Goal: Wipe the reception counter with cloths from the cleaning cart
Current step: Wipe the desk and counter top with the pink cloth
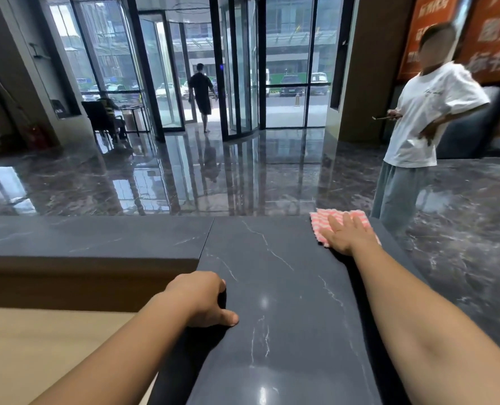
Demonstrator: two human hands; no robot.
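- Step in hand: wiping. The right hand point(346, 233) lies flat with fingers straight and spread, pressing the pink-striped cloth point(320, 226) onto the dark surface point(272, 273).
- The cloth sits under the palm, its edges showing past the fingertips and on the thumb side.
- The left hand point(202, 299) has fingers curled over the surface's edge and thumb on top, probably bracing. It is well apart from the cloth.
- Next move, likely: drag the cloth back toward the left hand with even palm pressure, covering the stretch between the hands.
- A bystander point(424, 112) stands just beyond the right hand.
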